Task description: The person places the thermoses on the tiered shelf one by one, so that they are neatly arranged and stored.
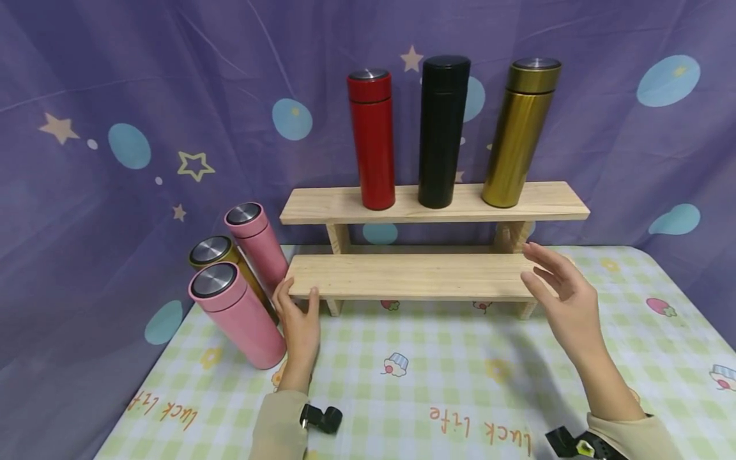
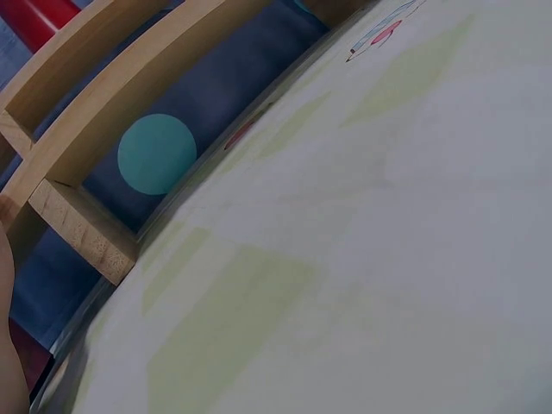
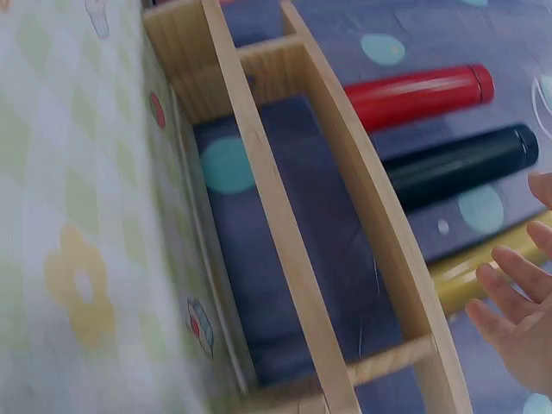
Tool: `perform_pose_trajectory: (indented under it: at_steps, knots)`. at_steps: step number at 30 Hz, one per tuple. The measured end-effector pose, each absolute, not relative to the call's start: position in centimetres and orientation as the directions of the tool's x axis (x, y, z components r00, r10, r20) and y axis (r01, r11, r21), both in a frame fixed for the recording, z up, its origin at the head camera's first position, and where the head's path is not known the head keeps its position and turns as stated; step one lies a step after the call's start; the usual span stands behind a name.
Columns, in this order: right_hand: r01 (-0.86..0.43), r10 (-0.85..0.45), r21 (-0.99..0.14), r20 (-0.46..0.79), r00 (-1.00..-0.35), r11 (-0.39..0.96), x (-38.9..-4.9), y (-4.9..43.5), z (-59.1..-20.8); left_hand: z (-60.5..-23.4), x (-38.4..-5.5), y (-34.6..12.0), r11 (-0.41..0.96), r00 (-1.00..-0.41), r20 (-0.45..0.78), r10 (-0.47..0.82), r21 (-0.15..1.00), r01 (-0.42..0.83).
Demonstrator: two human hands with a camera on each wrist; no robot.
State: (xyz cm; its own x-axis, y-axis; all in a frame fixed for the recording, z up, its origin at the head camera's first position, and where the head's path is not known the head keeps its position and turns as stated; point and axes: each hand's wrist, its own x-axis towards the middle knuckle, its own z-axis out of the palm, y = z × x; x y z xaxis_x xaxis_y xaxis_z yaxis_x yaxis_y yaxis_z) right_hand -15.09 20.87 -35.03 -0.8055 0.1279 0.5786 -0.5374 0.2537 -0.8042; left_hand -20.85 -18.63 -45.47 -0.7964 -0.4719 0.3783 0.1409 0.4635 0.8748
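Purple cloth backdrop behind everything, stars and blue blobs printed on it. Table in front, under a green-and-white checked cover. Two-tier wooden stand on the table, near its back edge, roughly central; upper shelf sits higher and behind lower shelf.

Upper shelf, all upright, spaced apart, left to right: red bottle, black bottle (tallest-looking), gold bottle. Three more bunched on the table at the stand's left end: front pink bottle, second gold bottle mostly hidden behind it, rear pink bottle just beside the lower shelf's left end; can't tell if those two touch.

Left hand at the lower shelf's front left corner, fingers by the end, thumb by the front edge; grip spread, looks like it touches the wood. Pink front bottle just beside it. Left wrist view catches only a sliver of the hand.

Right hand at the lower shelf's right end; grip spread, thumb well apart from fingers, holding nothing; contact with the wood unclear.

Beige sleeves on both arms. Small black wrist cameras: left one, right one. Cupcake print on the cover, below the stand.
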Motion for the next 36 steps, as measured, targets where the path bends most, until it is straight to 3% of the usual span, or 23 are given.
perform_pose_trajectory:
  at_steps: [15, 36]
  knots:
    - [-0.367, 0.187, -0.8, 0.499, -0.846, 0.474, -15.5, 26.4, -36.9, -45.4, -20.8, -18.8, 0.467, -0.796, 0.382, -0.47, 0.873, 0.143]
    - [-0.216, 0.262, -0.823, 0.397, -0.88, 0.525, -15.7, 31.3, -39.7, -45.5, -20.6, -18.6, 0.465, -0.797, 0.386, -0.464, 0.872, 0.152]
